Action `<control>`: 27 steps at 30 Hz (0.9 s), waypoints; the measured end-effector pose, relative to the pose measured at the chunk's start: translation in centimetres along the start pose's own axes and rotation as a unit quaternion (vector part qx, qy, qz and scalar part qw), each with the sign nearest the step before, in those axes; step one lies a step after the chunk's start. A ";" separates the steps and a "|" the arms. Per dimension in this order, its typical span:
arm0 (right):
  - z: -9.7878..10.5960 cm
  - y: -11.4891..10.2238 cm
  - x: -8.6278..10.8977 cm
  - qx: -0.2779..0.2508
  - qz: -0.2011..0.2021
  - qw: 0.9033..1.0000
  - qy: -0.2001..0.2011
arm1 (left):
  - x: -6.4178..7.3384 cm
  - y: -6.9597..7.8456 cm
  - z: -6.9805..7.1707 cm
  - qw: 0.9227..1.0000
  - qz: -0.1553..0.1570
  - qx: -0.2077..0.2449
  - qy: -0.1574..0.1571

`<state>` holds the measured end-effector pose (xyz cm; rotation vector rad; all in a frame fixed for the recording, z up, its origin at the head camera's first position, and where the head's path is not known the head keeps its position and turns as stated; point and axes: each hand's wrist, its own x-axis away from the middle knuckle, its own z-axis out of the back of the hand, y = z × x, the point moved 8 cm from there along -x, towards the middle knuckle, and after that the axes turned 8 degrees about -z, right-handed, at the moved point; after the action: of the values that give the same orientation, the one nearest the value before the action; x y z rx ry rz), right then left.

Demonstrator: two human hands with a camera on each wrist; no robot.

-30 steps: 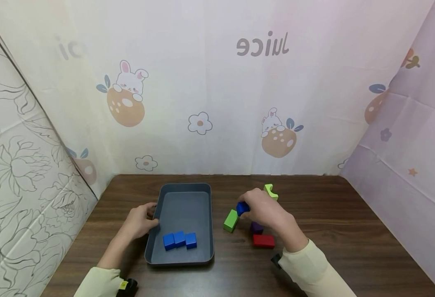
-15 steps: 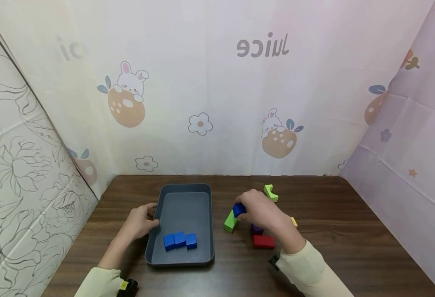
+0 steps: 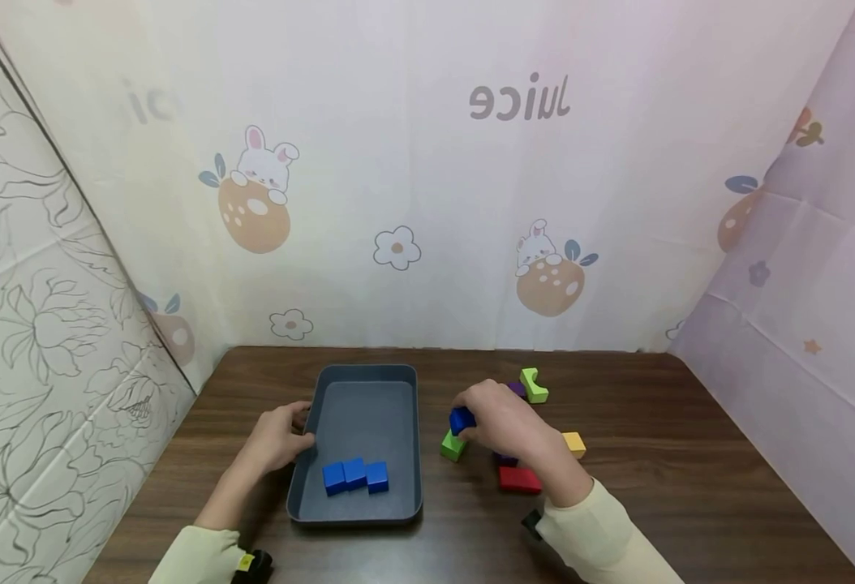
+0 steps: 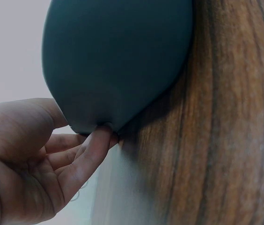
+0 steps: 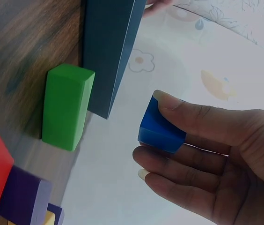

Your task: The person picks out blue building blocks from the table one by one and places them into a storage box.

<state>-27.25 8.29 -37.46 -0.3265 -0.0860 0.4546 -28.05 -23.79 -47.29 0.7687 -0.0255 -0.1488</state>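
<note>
At the left, a dark grey tray (image 3: 362, 414) holds several blue cubes (image 3: 355, 474) in a row near its front end. The left hand (image 3: 279, 438) grips the tray's left side; in the left wrist view its thumb passes out of sight behind the tray's edge, while a fingertip lies against the outer wall. To the right of the tray, the right hand (image 3: 504, 418) pinches another blue cube (image 5: 162, 126) between thumb and fingers. In the right wrist view this cube is held apart from the green rectangular block (image 5: 66, 108), which stands beside the tray.
Around the right hand lie a red block (image 3: 520, 479), a yellow block (image 3: 574, 444), a light green block with a curved cutout (image 3: 533, 385) and purple blocks (image 5: 24, 194). The brown wooden table (image 3: 661, 454) meets a printed curtain (image 3: 398, 162) at its back edge.
The right hand has moved left toward the tray with the blue cube, uncovering the yellow block and a purple block behind it. The left hand and tray stay in place.
</note>
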 end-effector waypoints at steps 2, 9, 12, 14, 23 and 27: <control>-0.2 -0.3 0.0 0.000 0.006 1.000 -0.004 | 0.0 0.0 0.0 1.000 -0.001 -0.001 0.000; -0.6 -1.5 -0.6 0.014 0.022 1.000 -0.017 | 0.0 -0.2 -0.1 1.000 0.003 0.002 0.001; -0.7 -2.1 -0.8 0.016 0.029 0.999 -0.019 | 0.0 -0.1 0.0 1.000 0.001 0.000 0.000; -0.8 -2.4 -0.9 0.017 0.033 0.999 -0.020 | -0.1 -0.1 0.0 1.000 0.002 -0.002 -0.001; -1.0 -4.0 -1.6 0.014 0.050 0.998 -0.027 | -0.2 -0.1 0.0 1.000 0.006 -0.008 0.001; -1.1 -4.6 -1.8 0.015 0.056 0.998 -0.026 | -0.2 -0.1 0.0 1.000 0.005 -0.007 0.001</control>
<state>-26.73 3.27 -37.04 -0.2900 -0.1124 0.5762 -28.27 -23.82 -47.37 0.7549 -0.0262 -0.1391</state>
